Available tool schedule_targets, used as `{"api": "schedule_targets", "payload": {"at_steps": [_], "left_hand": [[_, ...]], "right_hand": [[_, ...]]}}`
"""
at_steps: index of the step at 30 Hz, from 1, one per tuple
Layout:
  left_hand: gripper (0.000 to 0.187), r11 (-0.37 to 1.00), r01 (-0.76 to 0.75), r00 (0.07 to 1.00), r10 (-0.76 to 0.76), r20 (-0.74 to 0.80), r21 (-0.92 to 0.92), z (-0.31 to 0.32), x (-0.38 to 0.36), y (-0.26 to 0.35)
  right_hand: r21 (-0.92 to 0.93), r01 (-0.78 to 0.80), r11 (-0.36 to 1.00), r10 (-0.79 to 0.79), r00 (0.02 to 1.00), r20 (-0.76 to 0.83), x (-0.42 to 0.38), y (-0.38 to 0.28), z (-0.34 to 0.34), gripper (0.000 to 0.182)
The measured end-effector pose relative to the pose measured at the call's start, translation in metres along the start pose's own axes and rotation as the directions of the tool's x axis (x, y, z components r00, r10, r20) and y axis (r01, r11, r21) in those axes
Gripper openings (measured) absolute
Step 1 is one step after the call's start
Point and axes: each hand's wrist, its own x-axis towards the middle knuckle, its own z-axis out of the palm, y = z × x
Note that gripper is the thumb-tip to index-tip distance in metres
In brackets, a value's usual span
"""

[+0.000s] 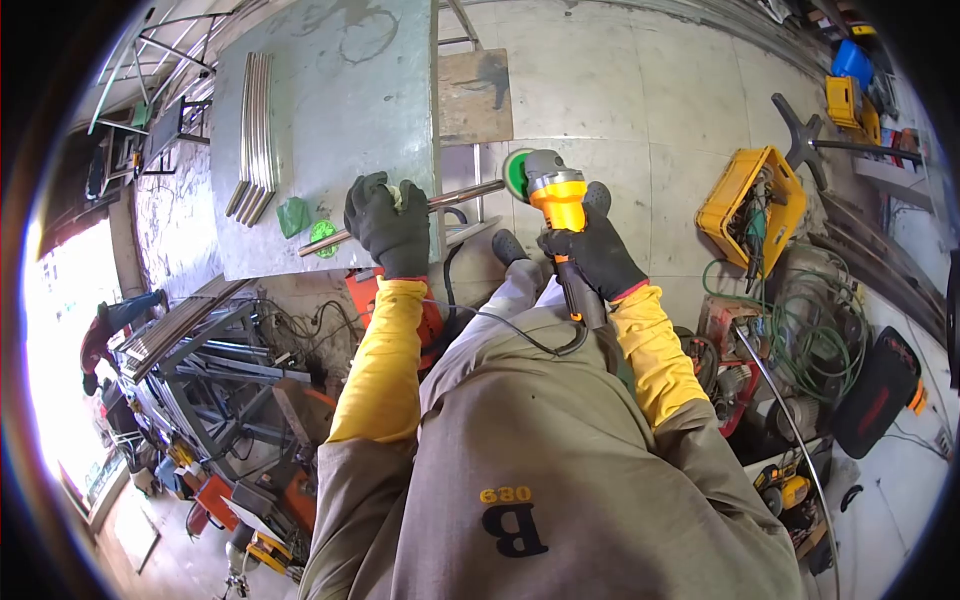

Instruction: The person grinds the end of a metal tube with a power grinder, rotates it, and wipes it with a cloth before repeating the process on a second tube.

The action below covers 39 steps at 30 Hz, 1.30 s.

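The metal tube point(465, 195) lies under the left hand point(388, 225), crossing the near corner of the worktable point(340, 100) and jutting past its edge towards the right hand point(600, 255). The gloved left fingers are curled over it and drawn together, with a pale wad point(398, 195) showing between them. The right fingers close around the body of the angle grinder point(560, 205); its green-faced disc point(516, 175), beyond those fingers, stands at the tube's free end.

This looks like surface work on the tube end, either under way or being lined up. The next move seems to call for a firm left grip and a steady disc angle, with the power cord point(530, 345) kept clear.

Just left of the left fingers lie a green pad point(292, 217) and a bright green disc point(323, 232), the latter close by the tube; farther left is a bundle of tubes point(255, 130).

The left palm hides part of the tube, and the right fingertips are largely out of sight. Whether the disc touches metal, or spins, cannot be told.
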Motion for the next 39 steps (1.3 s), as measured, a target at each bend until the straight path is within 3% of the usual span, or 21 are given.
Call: {"api": "schedule_targets", "payload": {"at_steps": [5, 7, 17, 19, 29, 31, 34, 39], "left_hand": [[0.031, 1.000, 0.017, 1.000, -0.017, 0.011, -0.012, -0.001, 0.001, 0.002], [0.031, 0.999, 0.032, 0.999, -0.031, 0.021, -0.015, -0.003, 0.001, 0.003], [0.035, 1.000, 0.023, 1.000, -0.023, 0.012, 0.020, 0.003, 0.001, -0.001], [0.035, 0.999, 0.021, 1.000, -0.022, 0.004, 0.029, 0.002, 0.000, 0.000], [0.032, 1.000, -0.005, 1.000, 0.005, 0.000, 0.025, 0.000, -0.001, 0.000], [0.032, 1.000, -0.002, 1.000, 0.002, 0.000, 0.017, 0.000, 0.000, 0.002], [0.030, 1.000, 0.005, 1.000, -0.005, 0.006, -0.007, -0.002, 0.001, 0.002], [0.029, 1.000, 0.001, 1.000, -0.001, 0.007, -0.020, -0.003, 0.001, 0.004]], "right_hand": [[0.005, -0.001, 1.000, 0.001, 0.999, 0.045, -0.004, -0.016, 0.006, 0.054], [-0.092, 0.046, 0.995, -0.039, 0.997, 0.073, -0.003, -0.019, 0.008, 0.055], [-0.106, 0.197, 0.975, -0.177, 0.969, 0.173, -0.005, -0.034, 0.021, 0.055], [-0.085, 0.117, 0.990, -0.099, 0.976, 0.193, -0.002, -0.033, 0.018, 0.053], [-0.077, 0.015, 0.997, -0.010, 0.998, 0.059, 0.011, -0.002, -0.005, 0.047], [-0.023, -0.089, 0.996, 0.089, 0.996, 0.001, 0.009, -0.002, -0.006, 0.047], [0.067, -0.145, 0.987, 0.140, 0.988, 0.070, -0.002, -0.010, -0.010, 0.047], [-0.010, 0.010, 1.000, -0.009, 0.998, 0.060, -0.004, -0.008, -0.002, 0.048]]}}
